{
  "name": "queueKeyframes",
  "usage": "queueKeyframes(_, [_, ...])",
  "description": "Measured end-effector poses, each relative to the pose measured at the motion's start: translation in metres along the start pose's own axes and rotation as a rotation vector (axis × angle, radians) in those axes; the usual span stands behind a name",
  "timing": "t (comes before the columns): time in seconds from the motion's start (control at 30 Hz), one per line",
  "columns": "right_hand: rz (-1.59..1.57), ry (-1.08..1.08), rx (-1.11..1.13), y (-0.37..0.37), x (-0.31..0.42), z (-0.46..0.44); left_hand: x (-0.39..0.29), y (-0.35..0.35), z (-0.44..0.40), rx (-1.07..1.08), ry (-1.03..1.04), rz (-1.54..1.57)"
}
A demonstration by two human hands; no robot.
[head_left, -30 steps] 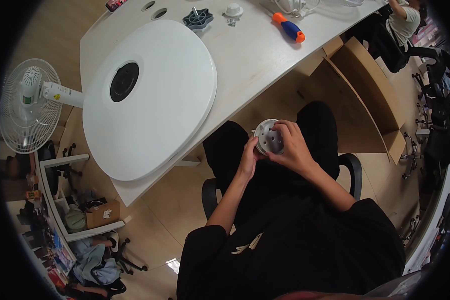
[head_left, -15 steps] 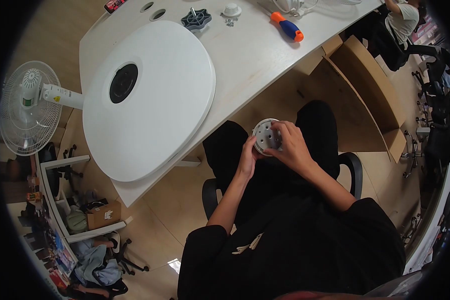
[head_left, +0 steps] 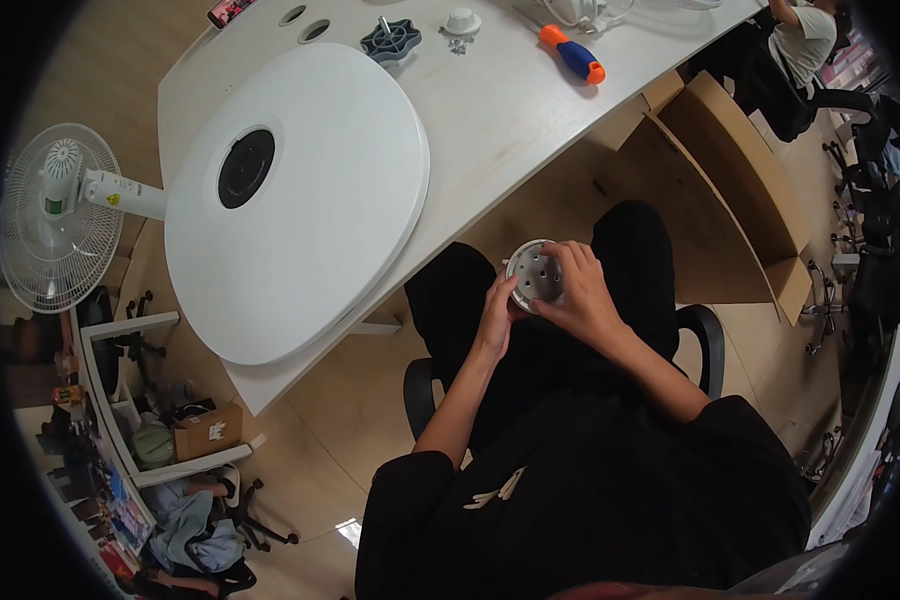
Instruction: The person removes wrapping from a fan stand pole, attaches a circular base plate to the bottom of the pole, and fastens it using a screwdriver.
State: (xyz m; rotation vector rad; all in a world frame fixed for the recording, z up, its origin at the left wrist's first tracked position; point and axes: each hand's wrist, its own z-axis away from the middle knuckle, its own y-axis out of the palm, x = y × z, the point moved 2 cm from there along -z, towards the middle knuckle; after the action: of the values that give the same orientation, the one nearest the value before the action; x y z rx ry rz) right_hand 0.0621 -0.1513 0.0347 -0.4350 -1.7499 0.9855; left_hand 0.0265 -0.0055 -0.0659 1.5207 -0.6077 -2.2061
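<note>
Beige tiled floor below the grip. Far left of the grip, white fan with round wire cage; nearer on that side, broad white rounded panel with black circular inset, over white table. Ahead of the grip, dark grey star-shaped knob, then small white domed cap. At the grip, above the lap, round whitish holed part, held between left hand at its left rim and right hand, fingers curled over its right side. Ahead-right, orange-and-blue screwdriver; farther right, brown cardboard box.

screwdriver on table, disc between fingers
</note>
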Motion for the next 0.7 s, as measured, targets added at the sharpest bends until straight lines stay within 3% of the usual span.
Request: queueKeyframes(0.7, [-0.154,-0.033,-0.019,-0.011,-0.017,0.002,-0.001,-0.003,-0.001,-0.035,-0.004,0.110])
